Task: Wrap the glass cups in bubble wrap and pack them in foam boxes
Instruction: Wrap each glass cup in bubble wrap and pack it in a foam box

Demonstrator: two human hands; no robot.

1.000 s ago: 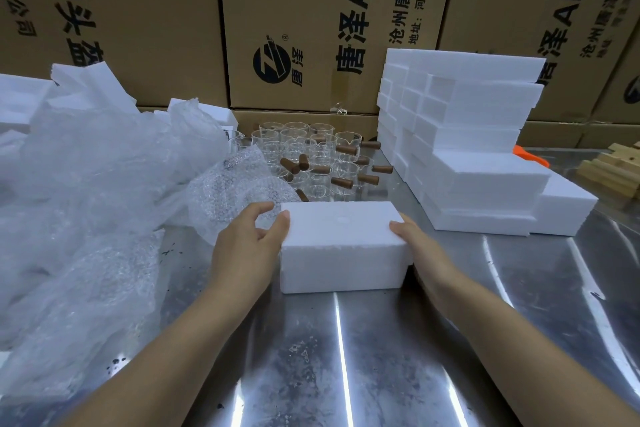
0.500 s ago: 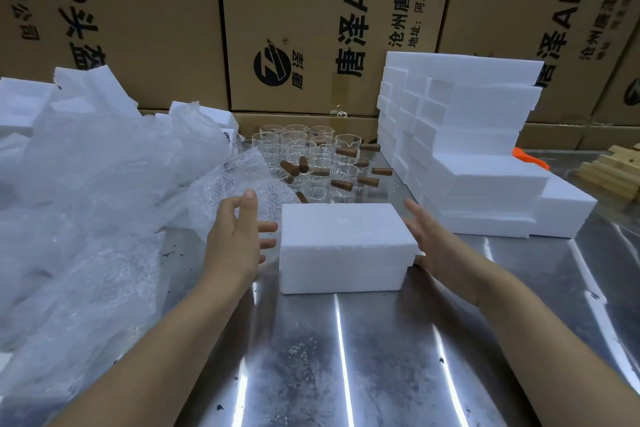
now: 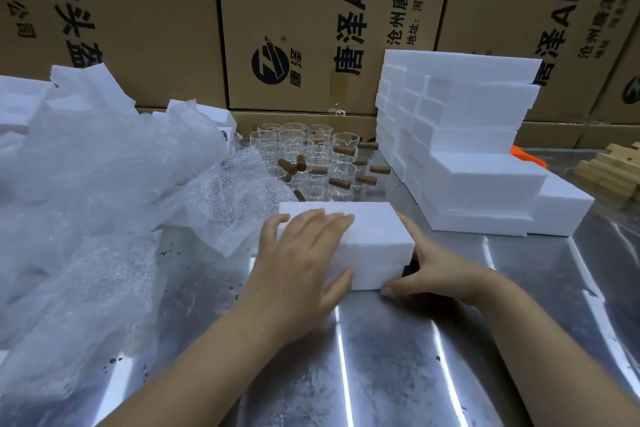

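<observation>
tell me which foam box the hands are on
The single foam box lying alone at the front of the table, left hand across its top, right hand gripping its right end. The others sit untouched in the stack to the right.

Glossy scuffed steel table (image 3: 398, 374); matt white grainy foam box (image 3: 377, 236); clear crinkled plastic bubble wrap (image 3: 104, 204); transparent glass cups (image 3: 311, 156); matt brown cardboard cartons (image 3: 311, 10).

Your left hand (image 3: 304, 253) lies flat over the foam box (image 3: 377, 229), fingers straight, thumb down its near face. Your right hand (image 3: 440, 272) grips the box's right end low, thumb curled at the near bottom corner; both forearms reach forward
</observation>
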